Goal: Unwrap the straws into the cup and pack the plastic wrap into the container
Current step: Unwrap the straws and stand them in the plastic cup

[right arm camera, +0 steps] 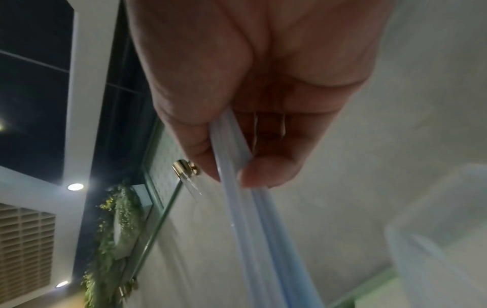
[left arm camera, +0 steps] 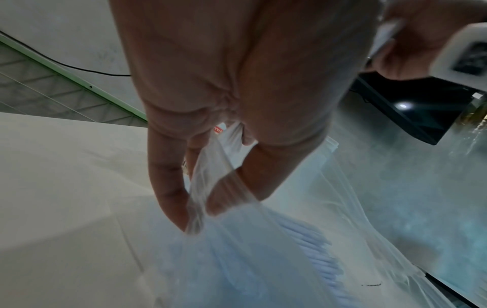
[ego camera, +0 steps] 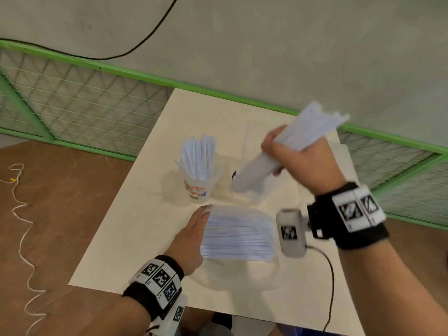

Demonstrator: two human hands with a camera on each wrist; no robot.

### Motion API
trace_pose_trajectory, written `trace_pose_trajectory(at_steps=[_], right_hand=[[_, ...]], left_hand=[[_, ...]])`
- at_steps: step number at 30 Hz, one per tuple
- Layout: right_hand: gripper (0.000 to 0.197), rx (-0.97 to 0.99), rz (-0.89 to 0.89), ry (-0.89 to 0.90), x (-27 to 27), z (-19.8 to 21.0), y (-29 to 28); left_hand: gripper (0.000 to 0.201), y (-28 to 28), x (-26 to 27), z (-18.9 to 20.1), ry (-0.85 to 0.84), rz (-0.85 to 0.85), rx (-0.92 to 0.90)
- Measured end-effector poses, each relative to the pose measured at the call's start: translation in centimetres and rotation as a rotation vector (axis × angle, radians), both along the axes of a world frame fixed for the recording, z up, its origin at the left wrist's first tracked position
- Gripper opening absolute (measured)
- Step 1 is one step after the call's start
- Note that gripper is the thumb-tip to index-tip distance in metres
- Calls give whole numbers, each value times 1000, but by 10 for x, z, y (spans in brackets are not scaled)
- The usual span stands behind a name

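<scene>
A clear printed cup [ego camera: 198, 187] stands mid-table with several white straws [ego camera: 197, 161] upright in it. My right hand [ego camera: 274, 151] grips a bundle of white straws [ego camera: 312, 127] in the air to the cup's right. The bundle tilts, its low end near the table; in the right wrist view my right hand [right arm camera: 237, 166] has its thumb and fingers wrapped round the straws [right arm camera: 253, 229]. My left hand [ego camera: 206, 212] pinches the edge of a clear plastic wrap [left arm camera: 208, 166]. That wrap still holds a flat pack of straws [ego camera: 237, 234] lying on the table [ego camera: 135, 214].
A faint clear container [ego camera: 252, 132] stands behind my right hand at the table's back. A green mesh fence [ego camera: 72, 100] runs along the far side. A black cable [ego camera: 331, 282] hangs from my right wrist camera [ego camera: 291, 231] over the table's near right.
</scene>
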State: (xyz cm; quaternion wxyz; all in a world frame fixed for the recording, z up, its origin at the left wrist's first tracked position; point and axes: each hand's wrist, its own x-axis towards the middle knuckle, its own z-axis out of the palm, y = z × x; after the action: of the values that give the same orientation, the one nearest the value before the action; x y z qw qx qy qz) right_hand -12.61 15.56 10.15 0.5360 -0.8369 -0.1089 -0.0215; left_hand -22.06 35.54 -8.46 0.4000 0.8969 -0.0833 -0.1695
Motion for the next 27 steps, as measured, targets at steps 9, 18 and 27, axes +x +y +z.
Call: trace_pose_trajectory(at_steps=[9, 18, 27], right_hand=[[22, -262, 35, 26, 81, -19, 77], [92, -378, 19, 109, 86, -44, 82], [123, -376, 107, 117, 12, -96, 79]], left_hand=[[97, 4, 0, 6, 34, 23, 10], [95, 8, 0, 4, 12, 27, -1], [99, 12, 1, -2, 54, 38, 24]])
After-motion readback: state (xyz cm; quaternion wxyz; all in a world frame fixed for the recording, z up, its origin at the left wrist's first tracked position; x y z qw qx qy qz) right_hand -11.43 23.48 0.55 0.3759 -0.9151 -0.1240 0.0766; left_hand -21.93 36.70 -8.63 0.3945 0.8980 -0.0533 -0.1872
